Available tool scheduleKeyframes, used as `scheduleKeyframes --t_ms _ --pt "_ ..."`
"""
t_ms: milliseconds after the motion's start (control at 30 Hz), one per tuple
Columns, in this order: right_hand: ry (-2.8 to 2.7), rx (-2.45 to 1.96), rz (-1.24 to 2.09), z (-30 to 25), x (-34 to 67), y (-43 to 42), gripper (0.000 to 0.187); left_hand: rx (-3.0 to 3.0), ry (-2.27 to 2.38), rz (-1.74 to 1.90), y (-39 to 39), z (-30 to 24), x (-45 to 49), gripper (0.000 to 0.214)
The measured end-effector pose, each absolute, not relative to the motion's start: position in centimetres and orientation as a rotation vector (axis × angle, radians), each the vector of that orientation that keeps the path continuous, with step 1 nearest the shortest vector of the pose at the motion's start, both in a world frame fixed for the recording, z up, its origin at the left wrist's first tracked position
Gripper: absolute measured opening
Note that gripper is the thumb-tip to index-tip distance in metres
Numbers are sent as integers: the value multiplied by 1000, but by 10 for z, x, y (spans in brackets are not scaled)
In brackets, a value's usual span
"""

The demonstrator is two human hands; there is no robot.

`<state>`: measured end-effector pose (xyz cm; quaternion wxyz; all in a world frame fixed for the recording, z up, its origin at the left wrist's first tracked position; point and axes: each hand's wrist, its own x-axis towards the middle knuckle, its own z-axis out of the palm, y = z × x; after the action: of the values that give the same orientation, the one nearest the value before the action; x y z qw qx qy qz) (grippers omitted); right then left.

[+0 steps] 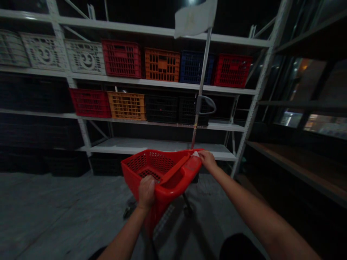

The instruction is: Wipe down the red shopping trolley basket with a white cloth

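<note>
A red plastic shopping cart (168,194) stands on wheels in front of me, its basket seen from above. My left hand (146,190) is closed over the basket's near-left rim. At the far right end of the handle side, my right hand (208,161) pinches a small white cloth or tissue (195,154) against the red plastic. From that same corner rises a metal pole (204,66) with a grey loop handle (208,105) and a white flag (194,20) on top. No goods show inside the basket.
Behind the cart, a white metal rack (157,83) holds several crates, among them a red crate (121,59), an orange crate (162,65) and a yellow crate (127,105). Dark shelving (298,168) stands close on the right. Grey floor (67,213) spreads to the left.
</note>
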<state>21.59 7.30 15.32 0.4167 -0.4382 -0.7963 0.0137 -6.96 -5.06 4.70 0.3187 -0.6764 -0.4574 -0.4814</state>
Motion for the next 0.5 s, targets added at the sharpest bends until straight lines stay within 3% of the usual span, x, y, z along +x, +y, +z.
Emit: scheduleKeyframes --t_ms 233,367,500 --pt "-1182 -899 449 81 166 -26 22 -1812 -1250 -1254 -46 49 -67 30" --pt "-898 -754 940 51 123 -77 26 -1823 -1299 -1238 -50 52 -67 30" --pt "-607 -498 1432 54 100 -72 24 -1839 -1313 -1210 -53 54 -64 31"
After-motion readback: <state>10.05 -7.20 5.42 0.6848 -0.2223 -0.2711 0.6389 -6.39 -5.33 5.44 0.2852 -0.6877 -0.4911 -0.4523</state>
